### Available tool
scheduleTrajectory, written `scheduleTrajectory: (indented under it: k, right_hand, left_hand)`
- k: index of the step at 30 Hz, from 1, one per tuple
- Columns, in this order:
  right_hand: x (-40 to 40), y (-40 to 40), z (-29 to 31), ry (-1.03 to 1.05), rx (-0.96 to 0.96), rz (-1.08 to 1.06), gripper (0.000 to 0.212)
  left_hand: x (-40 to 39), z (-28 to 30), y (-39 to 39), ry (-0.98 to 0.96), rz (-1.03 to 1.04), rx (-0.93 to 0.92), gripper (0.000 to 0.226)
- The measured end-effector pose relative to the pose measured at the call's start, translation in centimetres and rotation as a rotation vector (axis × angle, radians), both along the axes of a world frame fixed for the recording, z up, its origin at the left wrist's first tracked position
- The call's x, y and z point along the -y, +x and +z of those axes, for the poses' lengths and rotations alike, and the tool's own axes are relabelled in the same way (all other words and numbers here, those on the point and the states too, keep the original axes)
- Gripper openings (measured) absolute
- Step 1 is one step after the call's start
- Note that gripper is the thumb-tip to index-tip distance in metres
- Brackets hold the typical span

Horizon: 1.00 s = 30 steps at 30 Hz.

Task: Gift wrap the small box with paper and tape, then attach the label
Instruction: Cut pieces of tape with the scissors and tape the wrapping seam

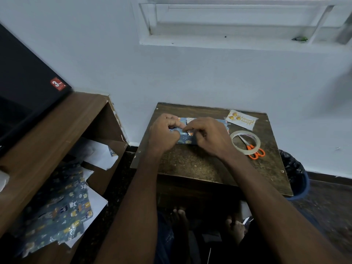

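A small box [189,121] with a black-and-white dotted face lies inside blue patterned wrapping paper [185,139] on the small dark wooden table [192,164]. My left hand [163,133] curls its fingers over the paper's left part. My right hand [206,135] pinches a paper fold over the box's middle. Most of the box is hidden by both hands. A white gift label [241,119] with gold ornaments lies at the table's back right. A roll of clear tape [245,142] lies right of my right hand, with orange-handled scissors [253,148] lying across it.
A wooden desk [47,134] with a dark monitor [24,96] stands at the left. Spare blue wrapping paper and white scraps [62,206] lie on its lower shelf. A bin with a black liner [294,174] stands right of the table. A white wall is behind.
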State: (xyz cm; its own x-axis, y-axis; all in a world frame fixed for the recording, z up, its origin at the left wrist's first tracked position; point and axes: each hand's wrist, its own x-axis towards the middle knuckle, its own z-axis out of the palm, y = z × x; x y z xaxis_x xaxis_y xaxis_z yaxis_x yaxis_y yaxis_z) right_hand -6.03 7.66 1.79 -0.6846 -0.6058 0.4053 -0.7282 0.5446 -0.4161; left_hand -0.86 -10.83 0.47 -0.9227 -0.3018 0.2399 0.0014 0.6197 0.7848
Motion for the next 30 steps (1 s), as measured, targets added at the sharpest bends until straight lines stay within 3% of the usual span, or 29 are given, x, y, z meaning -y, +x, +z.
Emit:
scheduleTrajectory:
  k: [5, 12, 19, 24, 30]
  right_hand:
    - [0.1, -0.2, -0.1, 0.111, -0.023, 0.014, 0.050]
    - [0.1, 0.1, 0.3, 0.087, 0.024, 0.020, 0.045]
    - [0.1, 0.1, 0.3, 0.074, 0.032, 0.024, 0.041]
    - [0.2, 0.2, 0.2, 0.072, 0.036, 0.010, 0.041]
    - [0.8, 0.0, -0.6, 0.037, 0.000, -0.031, 0.052]
  left_hand:
    - [0.0, 0.0, 0.1, 0.002, -0.018, -0.009, 0.038]
    - [0.4, -0.7, -0.3, -0.030, -0.023, -0.068, 0.014]
    - [0.4, -1.0, -0.6, -0.039, 0.011, -0.074, 0.015]
    - [0.3, -1.3, -1.1, -0.021, 0.097, -0.068, 0.032]
    - [-0.8, -1.1, -1.6, 0.052, 0.198, -0.076, 0.019]
